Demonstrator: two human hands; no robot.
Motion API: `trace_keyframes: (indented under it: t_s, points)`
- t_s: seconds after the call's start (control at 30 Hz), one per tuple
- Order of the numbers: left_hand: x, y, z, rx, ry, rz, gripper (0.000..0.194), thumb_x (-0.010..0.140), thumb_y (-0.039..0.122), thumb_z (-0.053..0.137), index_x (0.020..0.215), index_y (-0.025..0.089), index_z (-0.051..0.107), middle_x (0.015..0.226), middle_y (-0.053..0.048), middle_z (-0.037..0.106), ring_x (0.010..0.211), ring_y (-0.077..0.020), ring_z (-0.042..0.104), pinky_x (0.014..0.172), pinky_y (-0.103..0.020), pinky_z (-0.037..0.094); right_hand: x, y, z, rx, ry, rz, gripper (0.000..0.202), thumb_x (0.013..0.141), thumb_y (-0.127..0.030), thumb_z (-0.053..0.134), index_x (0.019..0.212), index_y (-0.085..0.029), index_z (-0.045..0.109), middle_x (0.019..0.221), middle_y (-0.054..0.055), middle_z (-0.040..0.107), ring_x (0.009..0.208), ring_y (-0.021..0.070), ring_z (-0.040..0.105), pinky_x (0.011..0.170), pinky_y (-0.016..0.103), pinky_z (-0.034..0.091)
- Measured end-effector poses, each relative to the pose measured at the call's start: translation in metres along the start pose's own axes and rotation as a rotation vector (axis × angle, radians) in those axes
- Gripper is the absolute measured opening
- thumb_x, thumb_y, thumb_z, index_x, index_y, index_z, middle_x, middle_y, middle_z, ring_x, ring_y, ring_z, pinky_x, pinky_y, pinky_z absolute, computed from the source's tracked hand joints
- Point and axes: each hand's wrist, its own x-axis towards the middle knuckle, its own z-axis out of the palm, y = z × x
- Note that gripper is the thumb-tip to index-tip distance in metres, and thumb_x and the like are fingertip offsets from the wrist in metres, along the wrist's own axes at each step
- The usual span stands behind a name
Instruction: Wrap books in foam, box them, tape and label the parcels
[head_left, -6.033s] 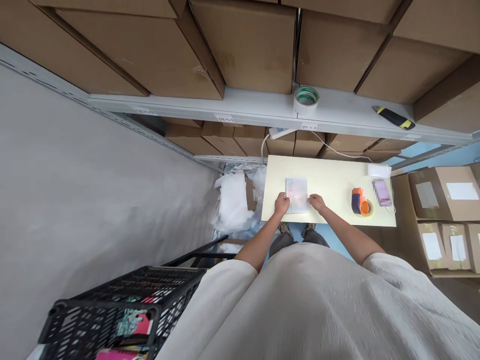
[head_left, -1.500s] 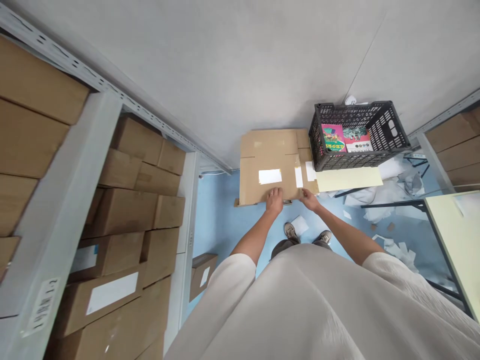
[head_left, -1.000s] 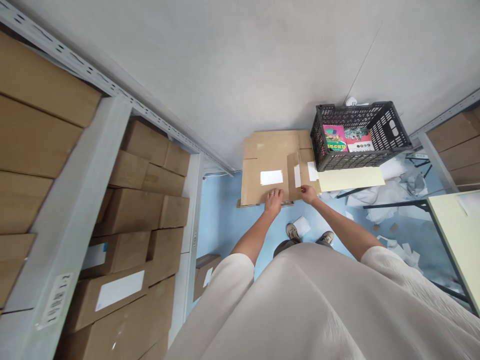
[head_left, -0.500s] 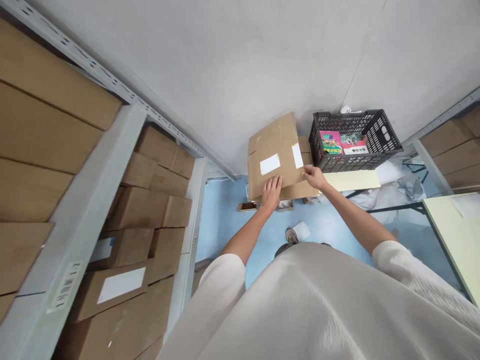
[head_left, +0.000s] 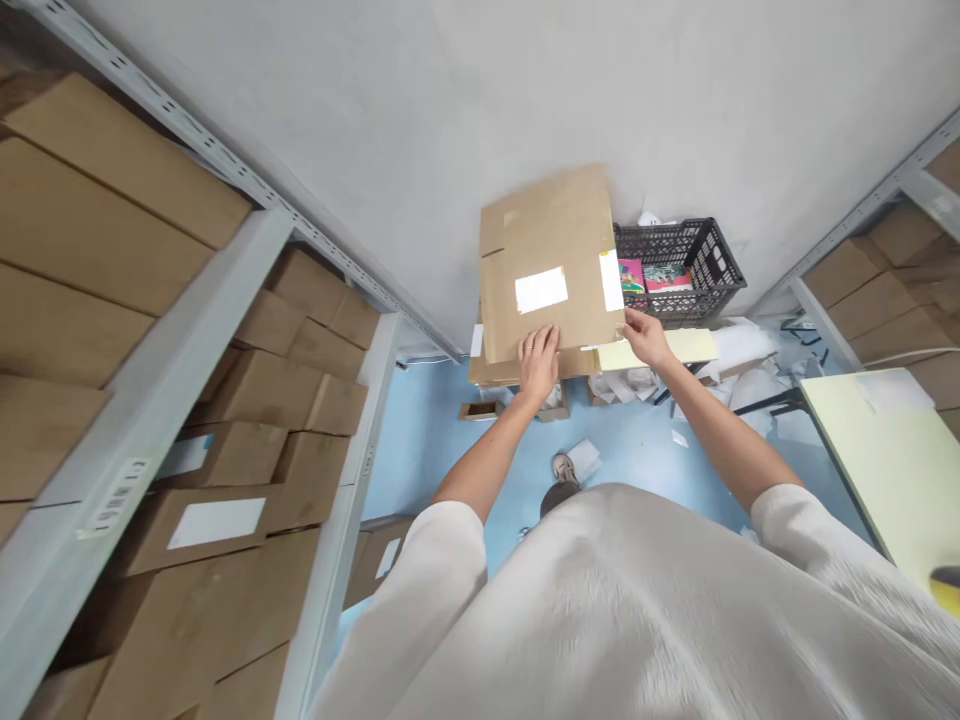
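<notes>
A flattened-looking brown cardboard box [head_left: 551, 235] with two white labels is tilted up in front of the wall. My left hand [head_left: 538, 362] lies over its lower edge with the fingers on top and closed together; the thumb is hidden. At the lower right corner, my right hand [head_left: 646, 340] pinches the cardboard between thumb and fingers. More cardboard [head_left: 495, 372] shows beneath it, over a pale yellow tabletop [head_left: 675, 347]. Just right of the box is a black plastic crate [head_left: 679, 308] holding colourful printed packs [head_left: 667, 278], partly covered by the box.
Shelving [head_left: 187, 340] packed with brown boxes rises on the left, and more boxes [head_left: 885, 300] fill a rack on the right. A pale yellow table [head_left: 892, 440] stands at right. White wrapping [head_left: 739, 345] and small open boxes [head_left: 480, 410] lie low down on the blue floor [head_left: 420, 440].
The box's upper part has swung higher and to the right, now covering part of the crate. Both hands stay at its lower edge. The view has shifted slightly.
</notes>
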Motion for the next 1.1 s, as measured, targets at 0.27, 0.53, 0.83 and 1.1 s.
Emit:
trace_keyframes:
  t_s: [0.27,0.53,0.83,1.1]
  points:
    - [-0.002,0.152,0.028,-0.039,0.031,0.114,0.068,0.102,0.015,0.049,0.169,0.024,0.050,0.170,-0.015,0.054,0.157,-0.0327,0.046,0.133,-0.056,0.029,-0.108,-0.003,-0.141,-0.104,0.203,0.008,0.040,0.094,-0.050,0.071,0.121,-0.021,0.080,0.103,0.004,0.082,0.097,0.0255,0.074,0.096,0.040,0.060]
    - [0.004,0.266,0.066,-0.088,-0.055,0.331,0.067,0.102,0.015,0.049,0.168,0.023,0.051,0.170,-0.016,0.054,0.157,-0.0336,0.045,0.133,-0.057,0.027,-0.206,-0.003,-0.243,-0.120,0.440,0.064,0.051,0.090,-0.058,0.074,0.124,-0.021,0.079,0.112,0.007,0.084,0.110,0.0296,0.076,0.104,0.044,0.059]
    - [0.017,0.381,0.127,-0.097,-0.238,0.701,0.076,0.098,0.010,0.050,0.173,0.026,0.043,0.172,-0.015,0.052,0.160,-0.0327,0.043,0.135,-0.058,0.024,-0.330,0.007,-0.317,-0.142,0.757,0.214,0.055,0.086,-0.064,0.074,0.121,-0.022,0.079,0.102,0.006,0.084,0.104,0.0293,0.076,0.098,0.043,0.061]
    - [0.028,0.454,0.185,-0.158,-0.442,0.967,0.069,0.098,0.009,0.047,0.166,0.022,0.051,0.167,-0.018,0.055,0.155,-0.0342,0.046,0.131,-0.057,0.030,-0.407,0.027,-0.333,-0.193,1.035,0.457,0.056,0.079,-0.072,0.067,0.105,-0.023,0.075,0.076,0.001,0.070,0.078,0.0230,0.066,0.077,0.037,0.057]
